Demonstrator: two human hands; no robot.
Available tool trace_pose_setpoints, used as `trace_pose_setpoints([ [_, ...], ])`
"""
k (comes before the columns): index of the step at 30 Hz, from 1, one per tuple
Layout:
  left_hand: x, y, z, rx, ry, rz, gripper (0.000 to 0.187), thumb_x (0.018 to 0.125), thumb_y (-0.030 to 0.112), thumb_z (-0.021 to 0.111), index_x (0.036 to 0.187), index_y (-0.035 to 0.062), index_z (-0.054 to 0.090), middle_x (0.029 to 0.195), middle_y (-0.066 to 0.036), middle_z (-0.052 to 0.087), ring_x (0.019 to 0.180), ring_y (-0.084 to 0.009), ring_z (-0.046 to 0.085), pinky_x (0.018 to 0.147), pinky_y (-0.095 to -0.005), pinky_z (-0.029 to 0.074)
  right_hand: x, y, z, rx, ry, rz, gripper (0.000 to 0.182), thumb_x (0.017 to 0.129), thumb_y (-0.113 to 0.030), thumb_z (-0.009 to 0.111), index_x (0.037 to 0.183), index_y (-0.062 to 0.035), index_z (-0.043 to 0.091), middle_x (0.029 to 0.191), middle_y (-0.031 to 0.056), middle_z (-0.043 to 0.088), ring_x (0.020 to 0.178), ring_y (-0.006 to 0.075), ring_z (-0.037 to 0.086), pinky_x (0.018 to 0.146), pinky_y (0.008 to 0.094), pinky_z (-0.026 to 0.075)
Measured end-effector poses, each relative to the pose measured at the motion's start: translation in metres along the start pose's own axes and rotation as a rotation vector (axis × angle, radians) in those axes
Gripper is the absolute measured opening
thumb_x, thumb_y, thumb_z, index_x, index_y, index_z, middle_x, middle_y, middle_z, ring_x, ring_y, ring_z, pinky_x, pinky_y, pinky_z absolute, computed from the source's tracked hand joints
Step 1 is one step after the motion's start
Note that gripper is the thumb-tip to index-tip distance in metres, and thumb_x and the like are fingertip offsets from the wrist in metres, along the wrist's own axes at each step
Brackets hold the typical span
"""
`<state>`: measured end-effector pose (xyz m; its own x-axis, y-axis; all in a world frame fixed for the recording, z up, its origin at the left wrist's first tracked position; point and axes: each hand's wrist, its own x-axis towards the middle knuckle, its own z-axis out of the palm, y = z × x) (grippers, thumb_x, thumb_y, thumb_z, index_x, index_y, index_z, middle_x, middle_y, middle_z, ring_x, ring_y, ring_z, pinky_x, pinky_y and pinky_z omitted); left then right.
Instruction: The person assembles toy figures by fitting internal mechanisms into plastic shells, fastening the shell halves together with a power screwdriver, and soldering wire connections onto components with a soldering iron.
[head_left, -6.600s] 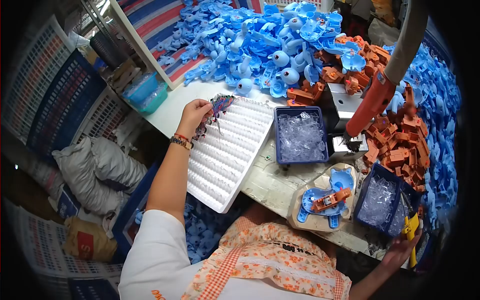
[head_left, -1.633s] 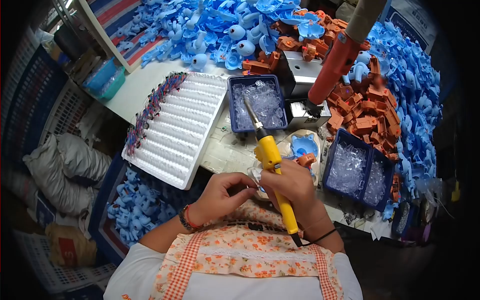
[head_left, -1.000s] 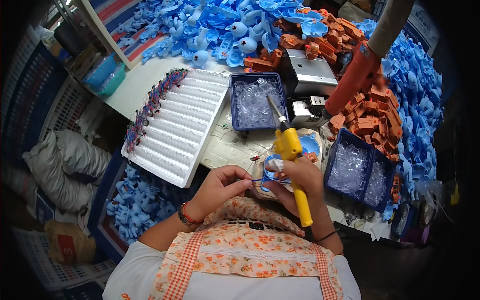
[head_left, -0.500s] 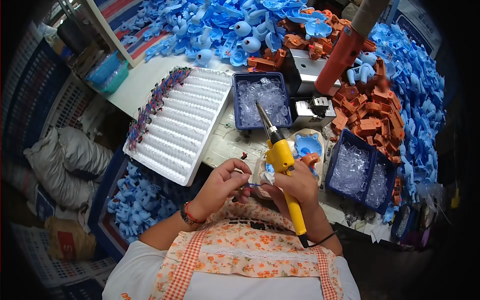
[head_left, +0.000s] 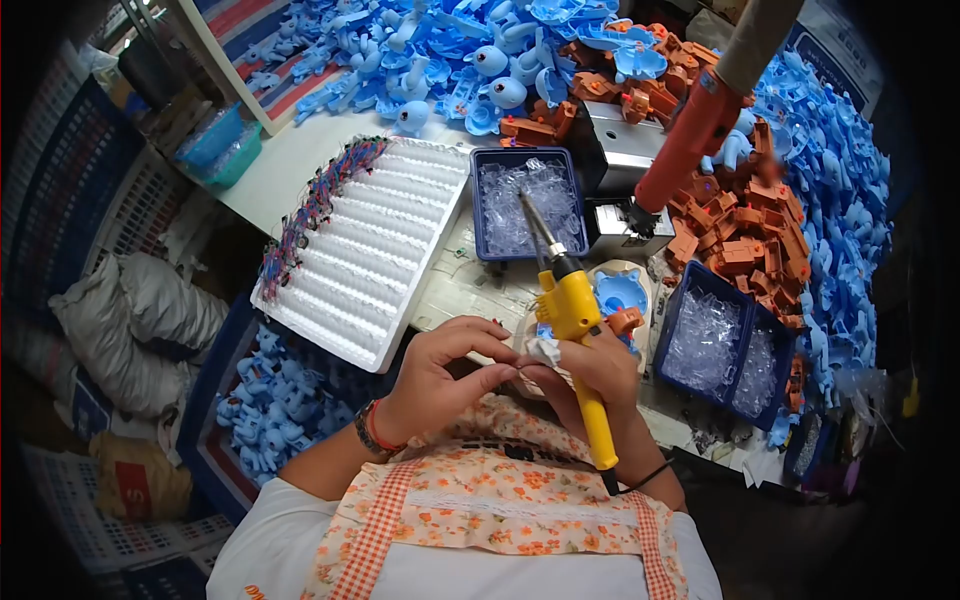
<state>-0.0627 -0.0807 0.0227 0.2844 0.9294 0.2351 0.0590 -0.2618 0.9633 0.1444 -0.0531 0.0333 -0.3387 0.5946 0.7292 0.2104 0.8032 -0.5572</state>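
Note:
A yellow soldering gun [head_left: 572,310] lies in my right hand [head_left: 592,372], its metal tip pointing up over a blue tray of clear plastic pieces [head_left: 475,205]. The fingertips of my right hand meet those of my left hand [head_left: 455,368], which is closed in a pinch; what lies between the fingertips is too small to make out. White wrapping [head_left: 544,350] shows at my right fingers. Just beyond that hand, a pale holder [head_left: 646,290] carries a blue shell [head_left: 618,290] and an orange part [head_left: 626,321].
A white ridged tray [head_left: 385,250] with bundled wires [head_left: 312,205] stands at left. Blue parts [head_left: 410,60] and orange parts [head_left: 740,235] are heaped behind and right. A red-orange tool [head_left: 690,135] hangs above metal boxes [head_left: 622,140]. Another blue bin [head_left: 703,335] stands at right.
My left fingers have moved right against my right fingertips, and the blue wire between them no longer shows. The soldering gun has shifted slightly right and down. The hanging tool has swung a little.

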Motion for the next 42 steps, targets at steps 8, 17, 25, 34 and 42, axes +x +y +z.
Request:
trace_pose_setpoints([
  [8, 0.000, -0.009, -0.004, -0.349, -0.128, -0.048, 0.011, 0.088, 0.000, 0.071, 0.098, -0.0010, 0.071, 0.110, -0.012, 0.066, 0.092, -0.0106, 0.065, 0.076, -0.0203, 0.053, -0.001, -0.002, -0.003, 0.030, -0.064, -0.010, 0.036, 0.079, -0.007, 0.081, 0.108, -0.0082, 0.060, 0.089, 0.0100, 0.073, 0.085, 0.0293, 0.071, 0.078, 0.0370, 0.054],
  [17, 0.004, 0.005, -0.007, -0.358, -0.030, -0.198, 0.005, 0.086, -0.002, 0.071, 0.089, 0.0012, 0.069, 0.107, -0.014, 0.068, 0.095, -0.0184, 0.064, 0.096, -0.0343, 0.048, 0.001, -0.001, -0.003, -0.029, -0.032, -0.009, 0.035, 0.078, -0.006, 0.082, 0.107, -0.0082, 0.062, 0.087, 0.0097, 0.072, 0.081, 0.0269, 0.070, 0.074, 0.0351, 0.054],
  [25, 0.026, -0.010, -0.022, 0.336, 0.101, 0.175, 0.007, 0.079, 0.002, 0.075, 0.084, 0.0046, 0.073, 0.073, -0.005, 0.067, 0.075, -0.0171, 0.063, 0.091, -0.0390, 0.047, -0.037, -0.006, -0.056, -0.157, -0.080, 0.136, 0.040, 0.090, -0.029, 0.073, 0.120, -0.0040, 0.061, 0.099, 0.0156, 0.068, 0.080, 0.0241, 0.069, 0.071, 0.0349, 0.054],
  [34, 0.047, -0.036, 0.013, 0.378, -0.017, 0.361, 0.012, 0.073, 0.000, 0.076, 0.082, 0.0074, 0.072, 0.072, -0.008, 0.062, 0.068, -0.0245, 0.058, 0.075, -0.0369, 0.046, -0.110, -0.031, -0.078, 0.219, 0.453, 0.603, 0.077, 0.090, -0.053, 0.066, 0.139, -0.0009, 0.036, 0.124, 0.0129, 0.054, 0.105, 0.0186, 0.059, 0.085, 0.0319, 0.053],
  [42, 0.051, -0.055, 0.034, 0.360, -0.134, 0.384, 0.009, 0.077, 0.007, 0.072, 0.083, 0.0116, 0.067, 0.103, -0.005, 0.073, 0.113, -0.0275, 0.064, 0.107, -0.0530, 0.035, -0.122, -0.018, -0.060, 0.508, 0.775, 0.698, 0.045, 0.103, -0.031, 0.050, 0.137, -0.0029, 0.037, 0.129, 0.0120, 0.052, 0.115, 0.0225, 0.059, 0.099, 0.0392, 0.049],
])
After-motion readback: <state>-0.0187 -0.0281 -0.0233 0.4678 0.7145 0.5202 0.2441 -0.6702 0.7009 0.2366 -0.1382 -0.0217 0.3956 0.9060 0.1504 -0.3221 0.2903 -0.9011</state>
